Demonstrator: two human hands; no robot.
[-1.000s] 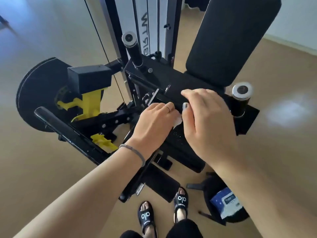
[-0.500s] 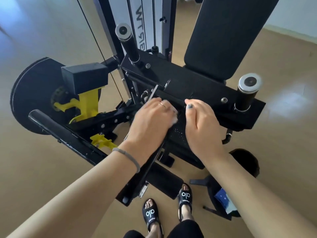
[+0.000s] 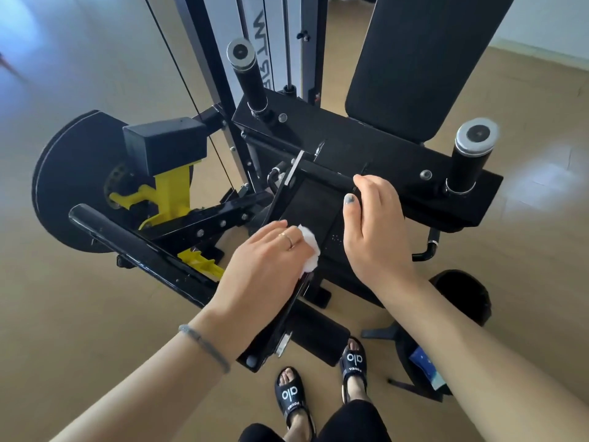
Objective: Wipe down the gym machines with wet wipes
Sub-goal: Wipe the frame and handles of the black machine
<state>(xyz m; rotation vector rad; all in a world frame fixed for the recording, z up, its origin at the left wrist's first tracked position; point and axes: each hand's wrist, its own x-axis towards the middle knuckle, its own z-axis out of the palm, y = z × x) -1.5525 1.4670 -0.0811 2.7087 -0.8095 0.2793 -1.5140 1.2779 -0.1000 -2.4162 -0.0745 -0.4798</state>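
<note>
A black gym machine [image 3: 366, 145] with a padded backrest [image 3: 424, 59] and two capped handles stands in front of me. My left hand [image 3: 267, 263] holds a crumpled white wet wipe [image 3: 310, 250] against the left edge of the machine's flat black plate [image 3: 312, 212]. My right hand [image 3: 373, 231] grips the plate's right edge, thumb on top near the upper bar. The fingers of both hands are partly hidden behind the plate.
Yellow adjustment parts [image 3: 172, 193] and a black round guard [image 3: 70, 180] sit at the left. A long black lever [image 3: 134, 247] runs toward me. A black stool [image 3: 424, 355] with a blue wipe pack [image 3: 427, 368] stands at the lower right. My sandalled feet [image 3: 322, 387] are below.
My left hand has slid the wipe down the plate toward me, away from the upper bar. My right hand stays on the right edge.
</note>
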